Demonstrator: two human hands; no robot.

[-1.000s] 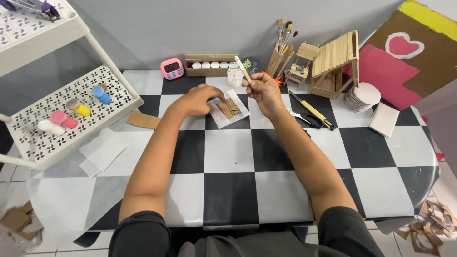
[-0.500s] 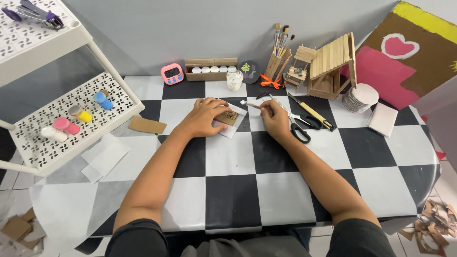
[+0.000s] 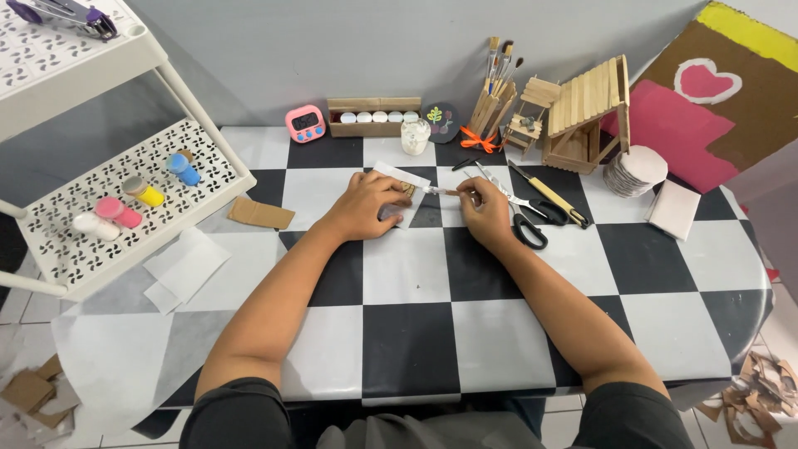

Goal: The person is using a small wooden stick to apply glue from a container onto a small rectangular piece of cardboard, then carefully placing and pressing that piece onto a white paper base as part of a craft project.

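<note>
Paintbrush [image 3: 439, 191] meets a small brown piece [image 3: 407, 191] on white paper [image 3: 397, 176] atop a checkered table [image 3: 416, 333].

Right hand [image 3: 485, 208] pinches the thin brush by its handle, fingers closed on it, tip reaching left toward the brown piece. Left hand [image 3: 371, 206] lies flat over the paper, pressing it down, fingers bent but grasping nothing that can be seen. Scissors [image 3: 524, 218] and a yellow-handled tool [image 3: 553, 195] lie just right of the hands. Behind them stand a pink timer [image 3: 305, 123], a wooden box of paint pots [image 3: 371, 117], a holder of brushes [image 3: 495, 100] and a stick-built house [image 3: 586, 112]. Paint bottles [image 3: 125, 204] rest on a white cart shelf [image 3: 75, 249] to the left.
</note>
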